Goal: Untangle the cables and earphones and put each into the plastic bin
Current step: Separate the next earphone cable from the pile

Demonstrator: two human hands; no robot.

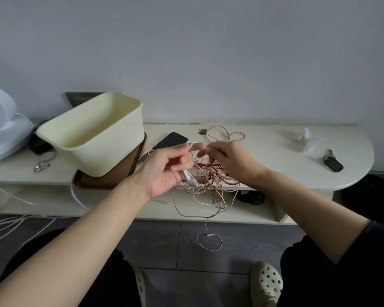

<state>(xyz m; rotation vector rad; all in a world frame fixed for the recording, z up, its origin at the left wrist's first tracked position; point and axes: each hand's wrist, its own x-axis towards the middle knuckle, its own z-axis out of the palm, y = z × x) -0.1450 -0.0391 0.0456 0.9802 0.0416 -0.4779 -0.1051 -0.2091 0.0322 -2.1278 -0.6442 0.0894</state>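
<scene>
Working tangle (pixel 211 191) over desk (pixel 275 156) front edge.
Fingers (pixel 186 149) of left hand (pixel 166 171) pinch white cable (pixel 192 144), right hand (pixel 228 160) pinches another strand to part them.

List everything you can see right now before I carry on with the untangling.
plastic bin: one, cream, left of centre on the tray
tray: one, brown, under the bin
cable tangle: one, pink, red and white, at table edge, strands hanging down
earphones: one set, white, in left hand
phone: one, black, right of bin
key fob: one, dark, right end
tissue: one, white, right rear
nail clipper: one, silver, left of tray
fan: one, white, far left
left hand: grips earphones
right hand: pinches tangle
</scene>
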